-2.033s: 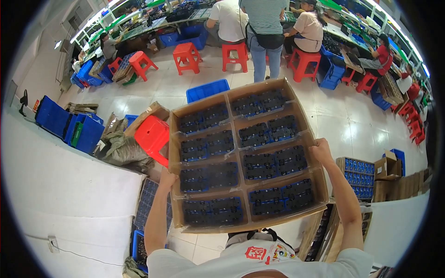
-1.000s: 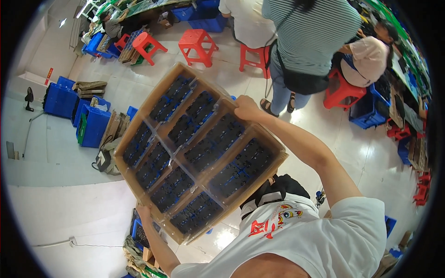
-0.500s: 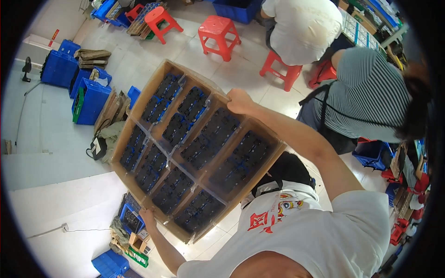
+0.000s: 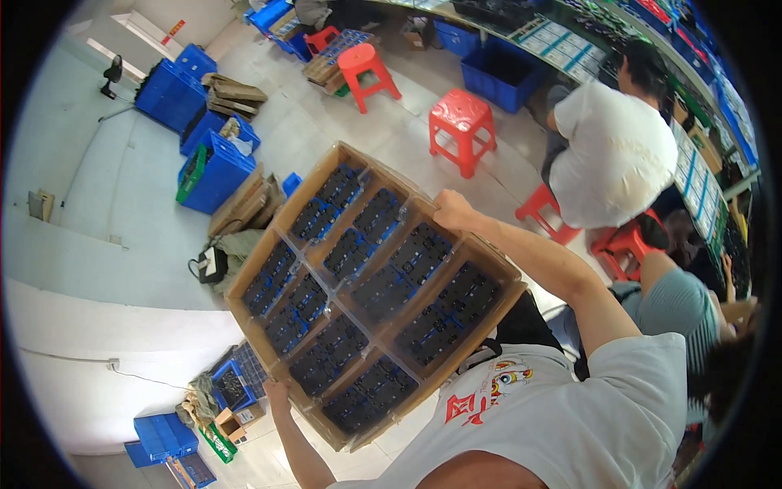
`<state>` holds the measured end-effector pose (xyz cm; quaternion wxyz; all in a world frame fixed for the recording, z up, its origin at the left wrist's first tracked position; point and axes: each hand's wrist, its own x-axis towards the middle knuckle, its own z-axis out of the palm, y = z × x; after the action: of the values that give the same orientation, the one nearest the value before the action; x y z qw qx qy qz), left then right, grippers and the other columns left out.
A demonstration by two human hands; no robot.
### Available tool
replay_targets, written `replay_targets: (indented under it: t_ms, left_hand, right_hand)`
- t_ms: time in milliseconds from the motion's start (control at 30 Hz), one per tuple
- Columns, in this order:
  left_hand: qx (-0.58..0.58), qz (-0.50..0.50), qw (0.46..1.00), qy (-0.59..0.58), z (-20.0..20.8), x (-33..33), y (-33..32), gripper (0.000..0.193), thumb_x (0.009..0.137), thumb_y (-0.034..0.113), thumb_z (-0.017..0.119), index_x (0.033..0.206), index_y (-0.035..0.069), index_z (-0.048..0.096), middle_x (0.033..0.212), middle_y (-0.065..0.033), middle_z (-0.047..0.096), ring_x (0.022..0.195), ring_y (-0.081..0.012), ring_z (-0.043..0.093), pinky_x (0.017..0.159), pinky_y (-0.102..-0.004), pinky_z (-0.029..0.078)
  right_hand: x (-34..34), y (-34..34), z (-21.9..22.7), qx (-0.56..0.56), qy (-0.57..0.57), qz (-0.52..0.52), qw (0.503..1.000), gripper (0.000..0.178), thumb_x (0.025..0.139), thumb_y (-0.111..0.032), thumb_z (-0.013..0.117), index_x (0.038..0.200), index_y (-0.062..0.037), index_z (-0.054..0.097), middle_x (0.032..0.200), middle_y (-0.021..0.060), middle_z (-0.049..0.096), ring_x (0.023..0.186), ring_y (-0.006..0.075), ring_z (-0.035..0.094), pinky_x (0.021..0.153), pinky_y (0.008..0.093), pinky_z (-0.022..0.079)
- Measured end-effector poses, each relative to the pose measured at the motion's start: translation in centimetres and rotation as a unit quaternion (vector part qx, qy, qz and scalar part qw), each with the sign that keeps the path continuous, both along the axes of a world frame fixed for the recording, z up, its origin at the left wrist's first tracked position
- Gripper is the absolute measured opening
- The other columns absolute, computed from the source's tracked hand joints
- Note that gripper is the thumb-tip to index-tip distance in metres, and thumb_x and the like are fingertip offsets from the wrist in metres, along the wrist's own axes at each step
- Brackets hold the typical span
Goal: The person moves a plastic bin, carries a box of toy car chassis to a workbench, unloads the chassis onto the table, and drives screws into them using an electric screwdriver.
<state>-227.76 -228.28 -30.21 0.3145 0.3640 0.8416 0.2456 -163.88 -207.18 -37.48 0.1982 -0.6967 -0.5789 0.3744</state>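
An open cardboard box (image 4: 350,447) is held up in front of me, tilted in the view. Clear plastic dividers (image 4: 328,291) split it into several compartments, each with flat black and blue plastic parts (image 4: 389,275) in it. My left hand (image 4: 278,394) grips the box's near left edge, its fingers partly hidden by the cardboard. On the far right edge, my right hand (image 4: 453,210) is closed over the rim, thumb side showing. Both arms carry the box between them, above the floor.
Red stools (image 4: 462,122) stand ahead on the tiled floor. To the right a person in a white shirt (image 4: 612,155) sits at a long workbench (image 4: 562,42); a person in stripes (image 4: 680,306) is nearer. Blue crates (image 4: 218,171) and wooden boards (image 4: 238,213) line the left wall.
My view has swung to the right, so stools, crates and people show in different places. The box stays in both hands and appears slightly lower and further right.
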Motion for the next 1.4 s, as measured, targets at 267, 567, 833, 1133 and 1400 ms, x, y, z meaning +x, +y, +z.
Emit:
replay_targets:
  t_ms: [267,567,833,1133,1400]
  left_hand:
    - [0.03,0.02,0.999,-0.024,3.2,3.8,0.5,0.027,0.068,-0.016,0.06,0.091,-0.003,0.067,0.081,-0.0079,0.067,0.068,-0.0204,0.065,0.059,-0.033,0.052]
    - [0.023,-0.012,0.999,-0.039,-1.9,-2.7,-1.1,0.028,0.069,-0.014,0.063,0.094,-0.004,0.068,0.082,-0.0078,0.068,0.067,-0.0211,0.064,0.061,-0.0357,0.053]
    - [0.067,-0.084,0.991,-0.079,-7.1,-8.1,1.3,0.023,0.072,-0.009,0.066,0.094,-0.003,0.072,0.079,-0.0064,0.068,0.067,-0.0187,0.065,0.059,-0.0354,0.052]
    - [0.119,-0.168,0.976,-0.07,-10.7,-11.3,7.0,0.021,0.072,-0.011,0.064,0.09,-0.001,0.068,0.079,-0.006,0.066,0.066,-0.0182,0.063,0.06,-0.035,0.05]
    - [0.128,-0.264,0.952,-0.09,-13.7,-10.7,22.2,0.021,0.073,-0.008,0.065,0.093,-0.003,0.071,0.079,-0.0057,0.068,0.066,-0.0187,0.064,0.061,-0.0346,0.05]
  right_hand:
    - [1.3,-0.1,-4.4,0.004,0.093,0.009,0.996,0.017,0.07,-0.007,0.059,0.076,0.0051,0.07,0.081,0.0318,0.066,0.084,0.0462,0.068,0.076,0.0518,0.053]
    - [-1.3,-4.8,-0.5,0.074,0.032,-0.019,0.997,0.019,0.069,-0.007,0.059,0.078,0.0056,0.071,0.082,0.0324,0.065,0.083,0.0476,0.067,0.077,0.0521,0.053]
    - [-4.8,-9.9,1.9,0.129,-0.041,-0.057,0.989,0.021,0.069,-0.007,0.058,0.081,0.005,0.071,0.083,0.0326,0.065,0.084,0.0479,0.067,0.078,0.0517,0.053]
    - [-8.4,-15.0,-1.0,0.165,-0.051,-0.159,0.972,0.019,0.069,-0.007,0.057,0.076,0.0054,0.069,0.079,0.0333,0.064,0.077,0.0461,0.068,0.072,0.0518,0.053]
    - [-9.9,-15.0,-4.0,0.183,-0.058,-0.267,0.945,0.023,0.067,-0.012,0.063,0.079,0.0063,0.069,0.073,0.0325,0.061,0.071,0.0405,0.07,0.069,0.0487,0.052]
